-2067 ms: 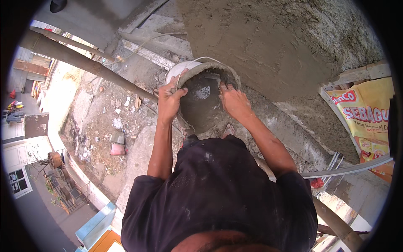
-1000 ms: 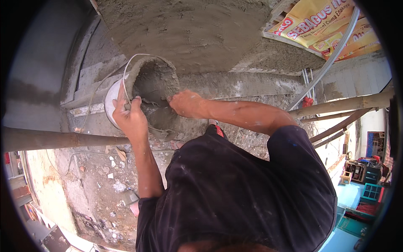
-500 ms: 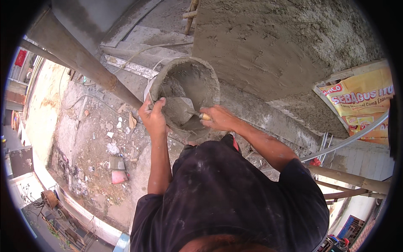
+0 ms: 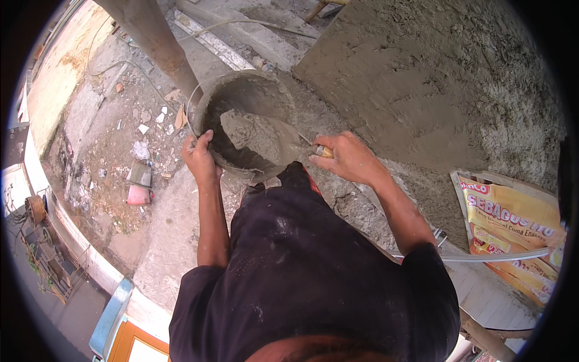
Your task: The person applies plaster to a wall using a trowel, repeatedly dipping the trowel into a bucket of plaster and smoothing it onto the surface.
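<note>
My left hand (image 4: 202, 158) is closed on the left rim of a mortar-caked bucket (image 4: 250, 92), its thumb hooked over the edge. The bucket's mouth tips toward me, and a thin wire handle (image 4: 192, 108) rests against its left side. In my right hand (image 4: 351, 158) is the wooden handle of a trowel (image 4: 324, 151). Wet grey mortar (image 4: 256, 136) is heaped on the trowel blade, inside the bucket and near its right rim. The mortar hides most of the blade.
Freshly plastered wall (image 4: 392, 90) rises at the right, with a yellow printed banner (image 4: 503, 211) below it. A thick pole (image 4: 163, 45) stands just beyond the bucket. Rubble and a pinkish block (image 4: 139, 193) lie on the ground at left. A pale curved strip (image 4: 488, 256) crosses near my right elbow.
The trowel has come up from the bucket's bottom, with mortar now heaped on its blade. My right hand has moved right. The view has turned, and my left hand keeps the rim.
</note>
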Demonstrator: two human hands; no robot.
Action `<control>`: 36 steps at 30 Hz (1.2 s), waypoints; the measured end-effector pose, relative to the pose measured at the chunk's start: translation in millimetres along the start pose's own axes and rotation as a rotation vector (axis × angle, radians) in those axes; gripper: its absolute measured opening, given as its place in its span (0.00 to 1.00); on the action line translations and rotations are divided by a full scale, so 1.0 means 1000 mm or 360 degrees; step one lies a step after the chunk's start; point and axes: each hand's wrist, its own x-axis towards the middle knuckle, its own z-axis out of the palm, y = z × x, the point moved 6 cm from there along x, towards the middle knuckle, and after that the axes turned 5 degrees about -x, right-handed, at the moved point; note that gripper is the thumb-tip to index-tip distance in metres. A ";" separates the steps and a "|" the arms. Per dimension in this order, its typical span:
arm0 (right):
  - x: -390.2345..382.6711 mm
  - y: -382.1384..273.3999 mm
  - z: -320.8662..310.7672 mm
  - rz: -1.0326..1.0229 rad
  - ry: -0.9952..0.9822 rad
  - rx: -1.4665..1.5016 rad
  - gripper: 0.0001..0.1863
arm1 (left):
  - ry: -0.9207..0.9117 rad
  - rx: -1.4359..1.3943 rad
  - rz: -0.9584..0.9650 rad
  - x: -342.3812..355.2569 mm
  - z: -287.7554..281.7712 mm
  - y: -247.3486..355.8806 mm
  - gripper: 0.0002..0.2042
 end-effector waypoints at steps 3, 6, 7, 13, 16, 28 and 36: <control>0.014 0.019 -0.013 -0.0030 -0.0604 0.0499 0.20 | 0.0145 0.0104 0.0112 -0.005 -0.023 -0.008 0.12; 0.046 0.129 -0.026 0.0495 -0.0912 0.1063 0.16 | 0.0186 0.0356 0.0137 -0.008 -0.018 -0.021 0.17; 0.067 0.171 -0.046 0.0610 -0.0792 0.0994 0.16 | 0.0183 0.0355 0.0128 -0.009 -0.015 -0.023 0.17; 0.081 0.195 -0.167 0.0518 0.0398 0.0589 0.17 | 0.0509 0.0302 0.0200 -0.022 -0.032 -0.020 0.11; 0.079 0.210 -0.141 0.0483 0.0583 0.0265 0.18 | 0.0585 0.0197 0.0208 -0.017 -0.027 -0.029 0.08; 0.194 0.285 -0.009 0.0608 0.0564 -0.0342 0.22 | 0.0617 0.0197 0.0179 -0.016 0.014 -0.039 0.08; 0.142 0.263 -0.110 0.0536 0.0826 -0.0105 0.22 | 0.0686 0.0200 0.0157 -0.017 0.013 -0.053 0.07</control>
